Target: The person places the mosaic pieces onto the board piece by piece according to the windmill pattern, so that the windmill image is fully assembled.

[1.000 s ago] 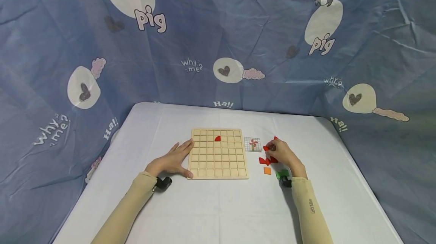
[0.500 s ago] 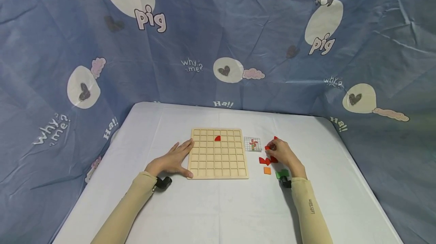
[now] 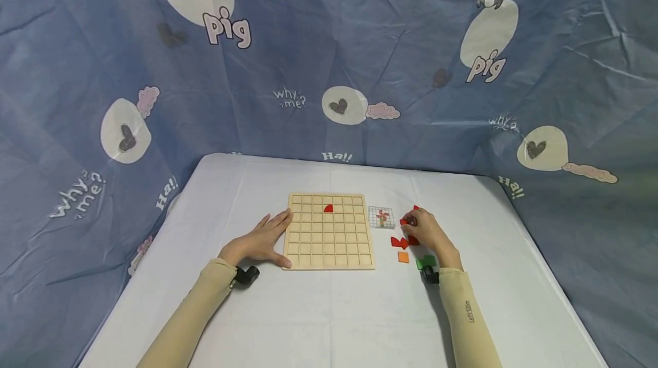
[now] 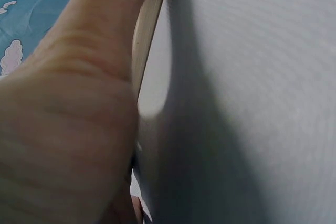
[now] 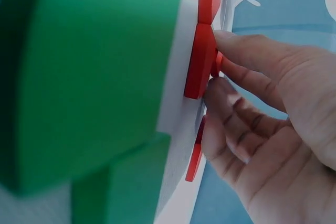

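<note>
My left hand lies with fingers spread against the left edge of a square wooden grid board, thumb at its lower left corner. One red quarter-round tile sits in a cell near the board's top. Right of the board, my right hand pinches a red tile between thumb and fingers, low among other red tiles. In the left wrist view, the board's edge shows past my hand. The right wrist view has green tiles large in the foreground.
Between the board and my right hand lies a small pattern card with a red flower-like figure on a grid. An orange square tile lies nearer, left of the green tiles. A white cloth covers the table; a blue printed curtain hangs behind.
The red tile at my right fingertips has shifted slightly to the right since the earliest frame. My left hand and the board have stayed in place.
</note>
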`<control>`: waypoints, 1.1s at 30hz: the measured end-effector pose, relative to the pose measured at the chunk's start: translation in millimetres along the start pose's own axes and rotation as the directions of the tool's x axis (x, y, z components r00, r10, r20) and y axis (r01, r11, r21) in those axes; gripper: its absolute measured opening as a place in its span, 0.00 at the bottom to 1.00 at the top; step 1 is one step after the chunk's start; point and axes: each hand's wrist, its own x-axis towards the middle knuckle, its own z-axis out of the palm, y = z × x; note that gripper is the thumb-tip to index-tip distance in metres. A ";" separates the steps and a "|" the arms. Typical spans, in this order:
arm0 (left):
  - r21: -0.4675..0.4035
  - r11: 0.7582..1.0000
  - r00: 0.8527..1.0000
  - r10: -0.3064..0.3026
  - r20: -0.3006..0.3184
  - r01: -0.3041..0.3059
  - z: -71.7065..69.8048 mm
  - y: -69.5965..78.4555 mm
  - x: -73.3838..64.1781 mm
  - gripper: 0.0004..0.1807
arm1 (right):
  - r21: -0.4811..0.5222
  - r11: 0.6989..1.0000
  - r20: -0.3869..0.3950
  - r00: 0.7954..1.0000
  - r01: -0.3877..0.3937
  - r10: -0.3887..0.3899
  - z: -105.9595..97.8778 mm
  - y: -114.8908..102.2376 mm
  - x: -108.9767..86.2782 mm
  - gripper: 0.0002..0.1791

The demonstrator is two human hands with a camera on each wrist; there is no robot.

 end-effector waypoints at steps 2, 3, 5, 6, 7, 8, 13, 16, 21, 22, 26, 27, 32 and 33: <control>0.002 1.000 1.000 -0.007 0.005 0.007 -0.3 0.4 0.3 0.73 | -0.012 1.000 0.004 1.000 -0.006 0.006 -0.4 0.4 0.2 0.14; 0.005 1.000 1.000 -0.012 0.010 0.012 -0.5 0.6 0.5 0.73 | -0.016 1.000 0.006 1.000 -0.004 0.004 -0.9 0.6 0.2 0.14; 0.004 1.000 1.000 -0.013 0.011 0.013 -0.9 1.0 0.4 0.73 | -0.017 1.000 0.016 1.000 -0.005 0.005 -2.1 0.7 -0.6 0.14; -0.002 1.000 1.000 -0.009 0.007 0.010 -1.1 1.0 0.3 0.73 | -0.015 1.000 0.023 1.000 -0.002 0.003 -2.9 0.6 -1.0 0.15; -0.002 1.000 1.000 -0.011 0.008 0.011 -1.2 1.1 0.2 0.73 | -0.015 1.000 0.031 1.000 0.001 0.000 -3.8 0.7 -1.5 0.15; -0.005 1.000 1.000 -0.011 0.007 0.011 -1.4 1.1 0.1 0.73 | -0.015 1.000 0.039 0.999 0.008 -0.008 -4.7 0.8 -1.9 0.16; 0.004 1.000 1.000 -0.019 0.011 0.019 -0.2 -0.4 0.9 0.73 | -0.008 1.000 0.047 0.999 0.015 -0.015 -5.8 1.5 -2.5 0.16; 0.008 1.000 1.000 -0.015 0.005 0.015 2.0 -2.2 1.9 0.73 | 0.004 1.000 0.035 0.999 0.010 -0.010 -4.3 2.5 -2.0 0.14; 0.003 1.000 1.000 -0.017 0.009 0.017 3.4 -2.7 2.5 0.73 | 0.008 1.000 0.026 1.000 0.001 -0.001 -2.6 3.1 0.0 0.13; 0.002 1.000 1.000 -0.017 0.008 0.017 3.5 -2.6 2.4 0.73 | 0.011 1.000 0.026 1.000 -0.001 0.001 -2.3 3.2 0.5 0.13; 0.002 1.000 1.000 -0.016 0.008 0.016 3.6 -1.9 2.2 0.73 | 0.026 1.000 0.030 1.000 -0.005 0.004 -1.0 3.2 0.7 0.12; 0.001 1.000 1.000 -0.017 0.008 0.017 3.6 -1.8 2.1 0.73 | 0.028 1.000 0.030 1.000 -0.004 0.003 -0.7 3.1 0.5 0.12; 0.001 1.000 1.000 -0.009 0.001 0.009 2.9 -2.0 2.1 0.73 | 0.029 0.999 0.023 1.000 -0.013 0.013 -1.5 1.3 0.6 0.11; 0.001 1.000 1.000 -0.009 0.002 0.009 2.3 -1.9 1.9 0.73 | 0.028 1.000 0.021 1.000 -0.013 0.013 -2.0 1.0 0.6 0.11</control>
